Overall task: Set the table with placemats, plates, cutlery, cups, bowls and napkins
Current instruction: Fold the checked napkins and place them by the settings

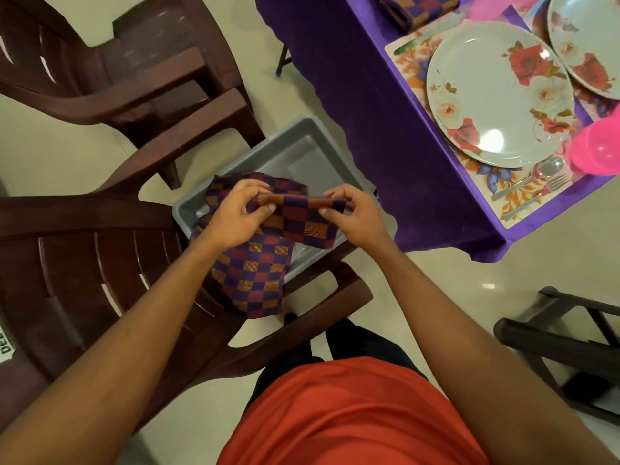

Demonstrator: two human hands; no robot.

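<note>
Head view, left hand (pixel 235 216): is pinching the top fold of the checked napkin (pixel 261 273), fingers curled over the cloth.
Head view, right hand (pixel 355 216): is pinching the same fold further right, thumb under and fingers on top.
Checked napkin: is hanging between the hands above the grey tub (pixel 302 152), its loose end drooping past the tub's near rim.
Grey tub: is sitting on the seat of the brown chair (pixel 84 263), left of the surface (pixel 369 129).
Surface: is carrying a floral placemat (pixel 523 203) with a rose plate (pixel 500 95), a spoon (pixel 547 169), a fork (pixel 550 186) and a pink cup (pixel 600 152); a folded napkin (pixel 419 8) is lying at the far end.
Risk, fold: the hanging weight is probably dragging on the fold, so a light pinch could let it fall open.
Risk, drop: cloth slipping free could be landing on the floor, since the end is hanging beyond the rim.
Risk, carry: a trailing end swinging right could be brushing the cutlery askew or nudging the cup near the edge.
</note>
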